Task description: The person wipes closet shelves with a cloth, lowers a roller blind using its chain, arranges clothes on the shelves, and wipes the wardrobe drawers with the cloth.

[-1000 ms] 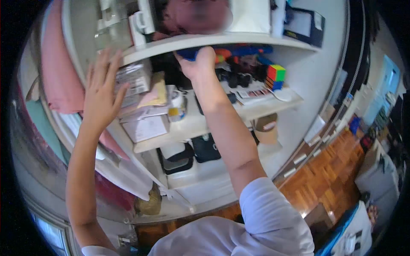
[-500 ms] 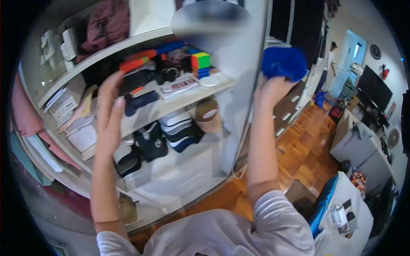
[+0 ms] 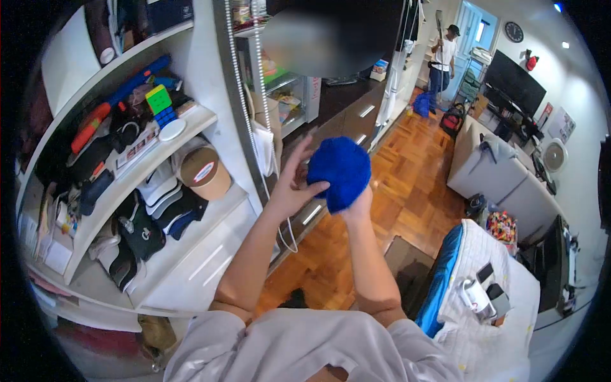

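A fluffy blue thing (image 3: pixel 340 170), its exact kind unclear, is held up in front of my chest. My right hand (image 3: pixel 361 205) grips it from below and behind, with most of the fingers hidden by the blue pile. On its left side is my left hand (image 3: pixel 294 181), the fingers stretched apart and slightly blurred. The left thumb touches the blue thing's front edge. To the left, a shelf (image 3: pixel 205 121) carries a toy cube (image 3: pixel 159 102) and a white round disc (image 3: pixel 172 131). Below it lie several caps (image 3: pixel 162 194) beside a tan round box (image 3: pixel 205 173).
A dark-fronted cabinet (image 3: pixel 347 130) stands ahead, with a hanging cord (image 3: pixel 289 239) at its left. At right are a bed (image 3: pixel 515 293) holding small items and a pale sofa (image 3: pixel 487 159). Another person (image 3: pixel 444 60) stands far off on the wooden floor (image 3: pixel 407 165).
My view has turned right, away from the shelves. The blue thing has come down in front of me in my right hand, and my left hand has moved from the shelf to it.
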Action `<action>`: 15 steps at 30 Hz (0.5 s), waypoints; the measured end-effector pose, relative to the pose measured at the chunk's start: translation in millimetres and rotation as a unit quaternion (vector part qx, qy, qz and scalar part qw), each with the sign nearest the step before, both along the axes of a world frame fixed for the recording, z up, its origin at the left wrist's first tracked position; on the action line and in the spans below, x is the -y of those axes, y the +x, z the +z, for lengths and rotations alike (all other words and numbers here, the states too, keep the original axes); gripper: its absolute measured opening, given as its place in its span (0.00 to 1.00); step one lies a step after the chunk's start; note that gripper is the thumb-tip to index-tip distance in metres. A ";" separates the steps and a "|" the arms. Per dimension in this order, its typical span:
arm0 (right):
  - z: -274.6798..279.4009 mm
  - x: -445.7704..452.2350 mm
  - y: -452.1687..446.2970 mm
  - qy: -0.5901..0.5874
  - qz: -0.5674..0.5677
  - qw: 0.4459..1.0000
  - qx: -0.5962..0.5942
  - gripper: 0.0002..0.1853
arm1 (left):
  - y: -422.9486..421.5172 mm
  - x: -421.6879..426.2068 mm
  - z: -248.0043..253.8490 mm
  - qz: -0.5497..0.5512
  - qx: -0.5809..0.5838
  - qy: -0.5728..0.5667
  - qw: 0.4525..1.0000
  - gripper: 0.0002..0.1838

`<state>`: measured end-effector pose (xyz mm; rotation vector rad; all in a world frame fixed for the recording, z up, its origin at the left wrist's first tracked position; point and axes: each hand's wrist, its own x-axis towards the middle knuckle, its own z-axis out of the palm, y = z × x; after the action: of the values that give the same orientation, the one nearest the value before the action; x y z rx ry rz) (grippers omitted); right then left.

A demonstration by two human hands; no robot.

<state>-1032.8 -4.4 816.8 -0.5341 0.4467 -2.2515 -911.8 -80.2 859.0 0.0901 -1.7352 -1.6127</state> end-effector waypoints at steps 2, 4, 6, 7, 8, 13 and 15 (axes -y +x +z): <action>-11.1 -14.6 -17.0 0.028 0.052 0.998 -0.008 0.25 | -26.5 11.7 -27.8 0.067 0.028 -0.130 0.989 0.33; -26.5 -26.7 -27.4 0.020 0.130 0.991 0.023 0.24 | -48.1 20.0 -58.7 0.133 0.078 -0.194 0.969 0.25; -65.2 -24.8 -42.5 0.183 0.070 0.970 -0.147 0.21 | -71.1 21.8 -94.2 0.156 0.098 -0.233 0.955 0.21; -85.9 -21.2 -52.5 0.261 0.039 0.937 -0.229 0.19 | -78.4 23.2 -111.7 0.133 0.135 -0.231 0.954 0.20; -104.9 -17.5 -67.2 0.289 0.037 0.920 -0.263 0.18 | -85.7 27.8 -126.0 0.109 0.171 -0.232 0.951 0.20; -136.7 -27.7 -151.0 0.414 0.072 0.847 -0.325 0.16 | -125.6 59.1 -173.9 0.052 0.242 -0.173 0.953 0.19; -147.7 -22.1 -176.2 0.419 0.042 0.841 -0.341 0.16 | -142.9 67.2 -180.7 -0.010 0.271 -0.128 0.954 0.17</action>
<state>-1209.0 17.6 669.1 -0.8254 1.6257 -1.4803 -1054.7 -147.4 678.3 0.4234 -2.3539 -1.4423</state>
